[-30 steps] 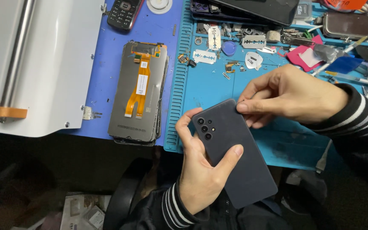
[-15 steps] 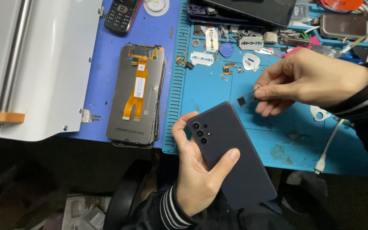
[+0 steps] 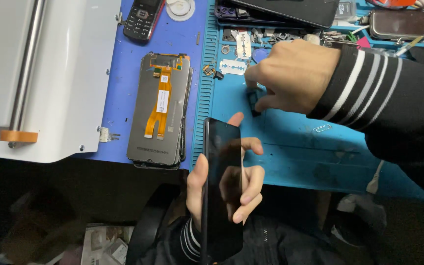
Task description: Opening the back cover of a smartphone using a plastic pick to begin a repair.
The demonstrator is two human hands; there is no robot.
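Head view shows our left hand [image 3: 222, 189] wrapped around a black slab-shaped smartphone [image 3: 222, 191], dark glass screen up, thumb on its left edge and fingers curled over the right, held just off the near edge of the bench. Our right hand [image 3: 290, 76], in a black sleeve with white stripes, pinches a small dark part [image 3: 254, 103] against the blue ribbed work mat [image 3: 295, 147]. Left of the mat lie a detached display panel with an orange flex cable [image 3: 160, 110], a black keypad phone [image 3: 142, 19] and a white machine housing [image 3: 40, 73].
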